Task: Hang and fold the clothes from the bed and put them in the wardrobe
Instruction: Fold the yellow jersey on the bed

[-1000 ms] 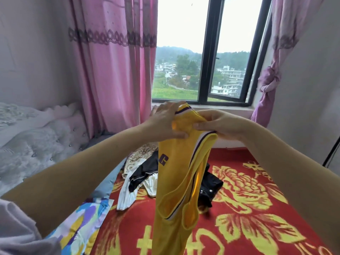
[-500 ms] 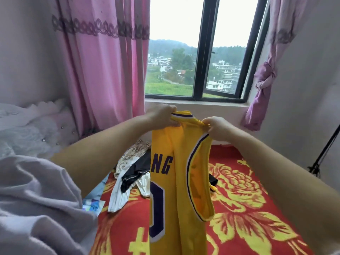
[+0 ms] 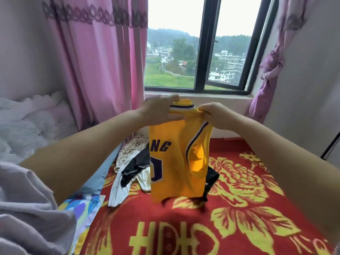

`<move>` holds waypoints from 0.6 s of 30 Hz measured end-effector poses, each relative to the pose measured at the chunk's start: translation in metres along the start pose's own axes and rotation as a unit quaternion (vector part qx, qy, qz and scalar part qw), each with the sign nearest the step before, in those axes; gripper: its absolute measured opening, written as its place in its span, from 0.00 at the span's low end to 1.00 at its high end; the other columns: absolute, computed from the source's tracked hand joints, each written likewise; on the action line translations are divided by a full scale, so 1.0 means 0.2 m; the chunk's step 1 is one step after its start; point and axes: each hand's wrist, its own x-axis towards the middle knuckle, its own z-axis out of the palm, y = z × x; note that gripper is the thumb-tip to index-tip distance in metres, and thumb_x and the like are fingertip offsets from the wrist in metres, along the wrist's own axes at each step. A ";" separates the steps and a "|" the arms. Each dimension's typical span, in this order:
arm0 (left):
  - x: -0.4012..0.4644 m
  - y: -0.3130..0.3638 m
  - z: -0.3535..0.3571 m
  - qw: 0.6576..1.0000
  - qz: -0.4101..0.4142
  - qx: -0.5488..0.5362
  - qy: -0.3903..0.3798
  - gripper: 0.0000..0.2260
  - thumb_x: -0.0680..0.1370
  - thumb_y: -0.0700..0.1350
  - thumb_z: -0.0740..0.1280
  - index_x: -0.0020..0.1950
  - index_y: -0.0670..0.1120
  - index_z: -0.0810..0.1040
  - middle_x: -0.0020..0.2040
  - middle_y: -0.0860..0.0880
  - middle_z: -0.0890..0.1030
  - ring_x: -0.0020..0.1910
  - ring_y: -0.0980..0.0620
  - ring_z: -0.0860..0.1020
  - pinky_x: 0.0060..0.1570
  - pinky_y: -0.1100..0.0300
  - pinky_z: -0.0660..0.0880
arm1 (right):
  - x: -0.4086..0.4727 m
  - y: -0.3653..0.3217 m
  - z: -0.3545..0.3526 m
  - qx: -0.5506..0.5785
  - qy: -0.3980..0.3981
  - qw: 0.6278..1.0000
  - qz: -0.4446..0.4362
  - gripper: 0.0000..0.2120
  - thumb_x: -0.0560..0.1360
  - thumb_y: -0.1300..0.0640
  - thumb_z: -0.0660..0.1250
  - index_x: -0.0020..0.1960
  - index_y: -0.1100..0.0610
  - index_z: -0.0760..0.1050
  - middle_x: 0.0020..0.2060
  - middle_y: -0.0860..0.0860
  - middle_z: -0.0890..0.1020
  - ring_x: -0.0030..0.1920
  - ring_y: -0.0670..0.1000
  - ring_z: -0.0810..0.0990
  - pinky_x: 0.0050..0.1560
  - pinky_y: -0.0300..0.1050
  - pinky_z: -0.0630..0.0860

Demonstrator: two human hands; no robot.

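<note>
Both hands' grip pinches the yellow jersey [image 3: 171,162] top; it hangs below.

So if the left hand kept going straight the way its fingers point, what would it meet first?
The left hand points right, along the top of the yellow jersey it grips, so it would most likely meet the right hand on the other shoulder; depth is hard to judge.
</note>
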 end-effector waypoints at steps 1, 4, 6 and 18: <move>-0.07 0.02 0.06 0.997 0.002 -0.062 -0.042 0.20 0.74 0.58 0.68 0.58 0.45 0.74 0.38 0.50 0.78 0.32 0.56 0.74 0.34 0.60 0.74 | -0.06 0.01 0.07 0.012 -0.041 0.999 0.014 0.13 0.77 0.67 0.59 0.38 0.54 0.75 0.35 0.48 0.76 0.38 0.50 0.74 0.38 0.41 0.70; -0.36 0.09 0.35 0.971 -0.025 -0.176 -0.161 0.10 0.75 0.51 0.71 0.50 0.47 0.77 0.37 0.57 0.75 0.33 0.62 0.73 0.34 0.69 0.69 | -0.28 0.07 0.40 0.030 -0.154 0.986 0.054 0.10 0.75 0.68 0.60 0.37 0.59 0.73 0.33 0.50 0.73 0.34 0.48 0.70 0.36 0.37 0.68; -0.58 0.15 0.63 0.940 -0.055 -0.195 -0.274 0.08 0.75 0.49 0.69 0.41 0.47 0.73 0.33 0.55 0.71 0.30 0.59 0.70 0.32 0.66 0.65 | -0.47 0.11 0.71 0.042 -0.224 0.971 0.069 0.09 0.73 0.69 0.59 0.36 0.59 0.69 0.33 0.53 0.70 0.34 0.50 0.67 0.34 0.40 0.65; -2.14 0.58 1.88 0.705 -0.049 -0.218 -0.673 0.06 0.75 0.43 0.62 0.39 0.44 0.69 0.36 0.43 0.74 0.37 0.42 0.71 0.34 0.54 0.63 | -1.86 0.00 2.31 0.140 -0.540 0.823 0.108 0.07 0.72 0.66 0.56 0.37 0.58 0.68 0.40 0.63 0.77 0.40 0.60 0.73 0.37 0.48 0.63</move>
